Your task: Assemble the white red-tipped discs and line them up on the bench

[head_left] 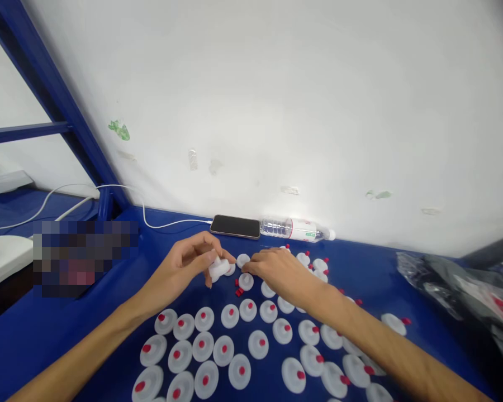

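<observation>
My left hand (193,259) is closed round a small stack of white discs (219,268), pinched between thumb and fingers above the blue table. Just right of it, my right hand (270,265) reaches down with its fingertips together at a white disc (243,261); whether they grip it is hard to make out. Below those fingertips lies another white disc (246,281), beside small loose red pieces (238,288). Nearer to me, several white discs with red tips (203,347) are spread out in rough rows, some partly hidden under my right forearm.
A phone (235,226) with a white cable (174,224) and a clear bottle (297,229) lie along the wall. Dark bags and clear plastic (456,296) are at the right. A blue frame post (58,100) and a white power strip (8,258) stand left.
</observation>
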Tool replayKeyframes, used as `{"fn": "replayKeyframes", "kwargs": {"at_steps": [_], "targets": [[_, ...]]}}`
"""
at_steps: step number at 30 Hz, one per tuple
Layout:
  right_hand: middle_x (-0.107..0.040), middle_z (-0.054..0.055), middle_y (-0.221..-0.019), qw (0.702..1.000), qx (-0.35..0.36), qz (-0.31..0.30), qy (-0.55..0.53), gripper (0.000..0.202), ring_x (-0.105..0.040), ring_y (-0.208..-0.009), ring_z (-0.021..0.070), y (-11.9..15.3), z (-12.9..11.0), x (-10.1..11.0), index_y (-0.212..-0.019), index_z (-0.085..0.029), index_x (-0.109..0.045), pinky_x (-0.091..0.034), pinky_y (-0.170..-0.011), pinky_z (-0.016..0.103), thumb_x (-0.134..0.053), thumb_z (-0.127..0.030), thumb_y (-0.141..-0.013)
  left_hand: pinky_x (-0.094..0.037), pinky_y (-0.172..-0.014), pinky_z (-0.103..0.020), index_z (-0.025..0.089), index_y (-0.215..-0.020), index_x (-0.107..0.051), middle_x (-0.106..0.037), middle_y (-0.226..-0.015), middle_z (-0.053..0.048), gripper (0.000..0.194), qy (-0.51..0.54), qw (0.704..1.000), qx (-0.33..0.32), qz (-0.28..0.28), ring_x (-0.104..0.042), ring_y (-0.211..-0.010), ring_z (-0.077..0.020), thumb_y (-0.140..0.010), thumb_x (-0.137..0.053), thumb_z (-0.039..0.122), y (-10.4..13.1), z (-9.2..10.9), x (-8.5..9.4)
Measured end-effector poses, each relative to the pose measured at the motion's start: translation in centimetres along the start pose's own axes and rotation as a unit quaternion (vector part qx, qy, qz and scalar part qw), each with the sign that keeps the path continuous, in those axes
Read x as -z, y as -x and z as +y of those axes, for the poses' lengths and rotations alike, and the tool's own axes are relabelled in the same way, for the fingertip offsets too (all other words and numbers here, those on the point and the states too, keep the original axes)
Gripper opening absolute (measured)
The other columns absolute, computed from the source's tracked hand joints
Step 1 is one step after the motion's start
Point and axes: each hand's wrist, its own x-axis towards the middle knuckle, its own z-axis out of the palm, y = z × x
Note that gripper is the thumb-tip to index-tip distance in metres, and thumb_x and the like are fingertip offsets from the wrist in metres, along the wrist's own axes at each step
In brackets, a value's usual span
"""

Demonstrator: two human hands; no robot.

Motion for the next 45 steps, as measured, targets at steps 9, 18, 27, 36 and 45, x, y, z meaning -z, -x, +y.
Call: {"fn": "replayKeyframes", "kwargs": {"at_steps": [9,18,27,36,45], "targets": [[-0.071,0.005,-0.079,1.0,-0.02,0.002,-0.019,0.019,-0.065,-0.07,0.0168,-0.6,0.2,-0.5,-0.092,-0.019,-0.07,-0.034,-0.058,0.028,-0.057,-0.005,-0.091,-0.028,-0.043,-0.02,0.02,-0.107,-0.066,-0.05,-0.081,0.0,0.04,0.047,0.998,0.038,0.015,-0.04,-0.058,-0.0092,-0.103,-0.039,0.05,0.0,-0.3,-0.2],[-0.075,0.0,-0.108,0.963,-0.08,0.113,-0.232,0.02,-0.069,-0.092,0.0153,2.2,0.1,4.1,-0.11,-0.026,-0.075,-0.052,-0.075,0.028,-0.059,-0.024,-0.098,-0.047,-0.057,-0.023,0.028,-0.131,-0.06,-0.06,-0.091,0.001,0.043,-0.101,0.993,0.067,-0.007,-0.05,-0.063,-0.0098,-0.093,-0.062,0.048,0.5,0.3,-0.5],[-0.077,-0.001,-0.096,0.877,-0.125,0.174,-0.43,0.01,-0.071,-0.08,0.0124,4.3,-1.4,5.4,-0.1,-0.024,-0.073,-0.057,-0.072,0.025,-0.07,-0.022,-0.09,-0.054,-0.066,-0.025,0.025,-0.116,-0.071,-0.074,-0.103,-0.002,0.035,-0.154,0.986,0.068,-0.015,-0.065,-0.079,-0.0163,-0.088,-0.071,0.045,0.5,0.5,-1.8],[-0.075,-0.002,-0.083,0.87,-0.085,0.198,-0.444,0.004,-0.069,-0.074,0.0107,4.1,-1.6,4.5,-0.087,-0.019,-0.074,-0.054,-0.07,0.023,-0.073,-0.022,-0.089,-0.06,-0.072,-0.025,0.031,-0.111,-0.074,-0.078,-0.105,0.0,0.033,-0.158,0.983,0.095,-0.009,-0.073,-0.089,-0.0224,-0.081,-0.076,0.046,1.0,-0.6,-2.4],[-0.073,-0.003,-0.079,0.89,-0.053,0.216,-0.397,0.005,-0.068,-0.072,0.0091,4.1,-2.3,3.7,-0.089,-0.017,-0.071,-0.049,-0.068,0.02,-0.069,-0.019,-0.093,-0.062,-0.074,-0.026,0.033,-0.105,-0.076,-0.077,-0.108,0.0,0.039,-0.178,0.978,0.107,0.03,-0.073,-0.096,-0.0248,-0.069,-0.084,0.046,1.0,-1.5,-2.4]]}}
